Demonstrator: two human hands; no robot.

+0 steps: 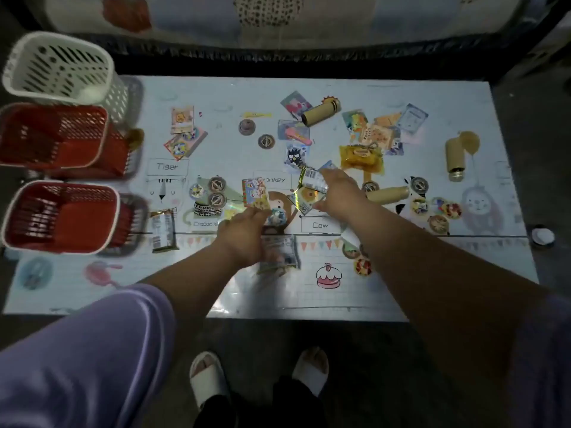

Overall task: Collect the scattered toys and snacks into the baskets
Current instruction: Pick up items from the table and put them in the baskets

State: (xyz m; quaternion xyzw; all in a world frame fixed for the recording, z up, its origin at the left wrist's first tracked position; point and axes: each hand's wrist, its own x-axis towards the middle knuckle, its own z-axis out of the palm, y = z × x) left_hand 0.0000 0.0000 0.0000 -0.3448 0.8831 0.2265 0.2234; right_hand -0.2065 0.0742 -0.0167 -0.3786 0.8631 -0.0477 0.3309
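Toys and snack packets lie scattered over a white play table (386, 298). My right hand (338, 193) grips a shiny snack packet (312, 182) near the middle, with another foil packet (306, 197) under it. My left hand (244, 234) reaches over a small round blue toy (276, 218) and touches a colourful card packet (256, 193); a grey packet (279, 253) lies beneath its wrist. Three baskets stand at the left edge: a white one (58, 66) at the back and two red ones (52, 134) (61, 216) in front of it.
Cardboard tubes (321, 112) (387, 193) (455, 157), round discs (265, 141), a yellow pouch (361, 159) and card packets (182, 118) lie across the table. A silver packet (163, 231) sits by the near red basket. A dark bed edge (278, 60) runs behind the table.
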